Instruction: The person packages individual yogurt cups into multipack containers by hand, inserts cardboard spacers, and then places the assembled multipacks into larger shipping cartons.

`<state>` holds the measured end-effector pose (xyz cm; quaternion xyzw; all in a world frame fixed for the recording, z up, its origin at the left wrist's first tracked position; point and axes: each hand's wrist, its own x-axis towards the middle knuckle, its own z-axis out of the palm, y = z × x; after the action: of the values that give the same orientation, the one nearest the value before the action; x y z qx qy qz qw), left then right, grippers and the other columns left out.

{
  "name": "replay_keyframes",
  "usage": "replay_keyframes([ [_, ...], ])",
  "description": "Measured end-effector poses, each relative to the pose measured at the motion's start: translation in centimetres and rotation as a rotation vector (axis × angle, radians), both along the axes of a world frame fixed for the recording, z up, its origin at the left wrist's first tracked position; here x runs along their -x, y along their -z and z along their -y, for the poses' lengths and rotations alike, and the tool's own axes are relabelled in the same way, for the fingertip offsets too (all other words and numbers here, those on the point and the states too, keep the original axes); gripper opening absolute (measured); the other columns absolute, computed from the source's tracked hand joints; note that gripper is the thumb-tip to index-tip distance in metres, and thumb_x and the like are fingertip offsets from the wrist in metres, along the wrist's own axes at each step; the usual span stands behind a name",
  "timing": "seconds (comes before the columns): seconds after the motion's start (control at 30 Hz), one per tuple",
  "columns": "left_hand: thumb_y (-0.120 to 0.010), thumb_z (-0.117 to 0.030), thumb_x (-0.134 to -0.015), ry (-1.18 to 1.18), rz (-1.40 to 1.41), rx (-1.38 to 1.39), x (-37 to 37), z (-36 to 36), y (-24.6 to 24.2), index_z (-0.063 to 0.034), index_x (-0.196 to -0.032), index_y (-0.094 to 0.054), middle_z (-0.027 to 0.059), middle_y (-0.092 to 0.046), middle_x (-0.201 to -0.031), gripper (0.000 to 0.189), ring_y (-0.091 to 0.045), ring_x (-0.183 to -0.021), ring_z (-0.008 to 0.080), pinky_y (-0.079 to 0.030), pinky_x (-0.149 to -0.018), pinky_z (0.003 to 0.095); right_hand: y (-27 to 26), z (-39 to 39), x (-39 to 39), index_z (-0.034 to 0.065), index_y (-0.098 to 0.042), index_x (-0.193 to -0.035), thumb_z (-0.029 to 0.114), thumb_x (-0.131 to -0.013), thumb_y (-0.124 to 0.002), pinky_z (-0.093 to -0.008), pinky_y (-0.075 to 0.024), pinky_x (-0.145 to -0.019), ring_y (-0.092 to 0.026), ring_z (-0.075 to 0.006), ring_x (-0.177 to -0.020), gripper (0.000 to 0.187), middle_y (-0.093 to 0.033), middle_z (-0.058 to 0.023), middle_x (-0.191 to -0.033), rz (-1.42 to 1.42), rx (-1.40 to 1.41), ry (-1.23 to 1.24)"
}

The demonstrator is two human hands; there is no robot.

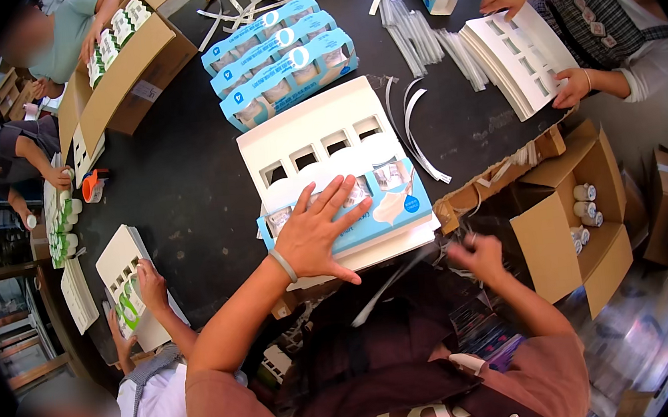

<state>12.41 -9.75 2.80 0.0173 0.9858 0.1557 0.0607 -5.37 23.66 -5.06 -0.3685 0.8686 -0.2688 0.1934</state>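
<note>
My left hand [321, 234] lies flat with fingers spread on a blue-and-white printed carton sleeve [397, 205]. Windows in the sleeve show wrapped contents; my hand hides part of them. Beneath it is a stack of white foam trays [302, 124] with square cut-outs, at the table's front edge. My right hand [477, 257], blurred, is off to the right of the stack with its fingers curled. A thin pale strip [387, 291] hangs in front of the table, its upper end close to this hand; whether the fingers grip it is unclear.
Filled blue packs [291, 80] stand behind the stack. Clear plastic strips [414, 35] and curled white strips [413, 122] lie on the black table [185, 162]. Co-workers handle trays [527, 57] at right and a green-printed pack [129, 306] at left. An open carton [592, 256] holds small bottles.
</note>
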Motion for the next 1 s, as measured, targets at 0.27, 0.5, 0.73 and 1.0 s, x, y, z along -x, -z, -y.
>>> replay_keyframes([
  [0.27, -0.072, -0.078, -0.055, 0.006, 0.023, 0.002, 0.5, -0.1, -0.1, -0.0268, -0.154, -0.034, 0.0158, -0.022, -0.162, 0.118, -0.021, -0.15, 0.0322, -0.012, -0.121, 0.0527, 2.7, 12.3, 15.2, 0.0018, -0.052, -0.137, 0.038, -0.093, -0.063, -0.0397, -0.0405, -0.103, -0.053, -0.0385, -0.124, 0.058, -0.058, -0.0231, -0.132, 0.153, 0.243, 0.373],
  [0.5, -0.071, -0.066, -0.062, -0.042, -0.011, -0.027, -0.2, -0.2, 0.4, -0.028, -0.153, -0.036, 0.014, -0.023, -0.162, 0.104, -0.02, -0.15, 0.0312, -0.01, -0.121, 0.0547, -7.0, 13.9, 2.1, 0.0178, -0.062, -0.131, 0.025, -0.074, -0.081, -0.0519, -0.0299, -0.112, -0.045, -0.0342, -0.135, 0.061, -0.055, -0.0109, -0.138, -0.302, 0.425, -0.442],
  [0.73, -0.078, -0.043, -0.066, -0.375, -0.041, -0.058, -4.1, -1.0, 0.0, -0.025, -0.149, -0.044, 0.0156, -0.023, -0.162, 0.092, -0.019, -0.151, 0.0326, -0.01, -0.12, 0.057, -5.1, 14.1, -3.5, 0.0184, -0.07, -0.116, 0.037, -0.075, -0.078, -0.0572, -0.03, -0.112, -0.046, -0.0313, -0.136, 0.046, -0.057, -0.0067, -0.138, -0.377, 0.324, -0.474],
  [1.0, -0.086, -0.009, -0.07, -1.123, -0.488, -0.729, -12.2, -4.1, 4.4, -0.0042, -0.133, -0.059, 0.0109, -0.07, -0.11, 0.07, -0.066, -0.098, 0.0179, -0.053, -0.092, 0.0339, -4.4, 14.5, -4.7, 0.0154, -0.072, -0.108, 0.023, -0.071, -0.082, -0.0606, -0.0272, -0.114, -0.045, -0.0328, -0.137, 0.038, -0.058, -0.0074, -0.138, -0.373, 0.343, -0.401],
])
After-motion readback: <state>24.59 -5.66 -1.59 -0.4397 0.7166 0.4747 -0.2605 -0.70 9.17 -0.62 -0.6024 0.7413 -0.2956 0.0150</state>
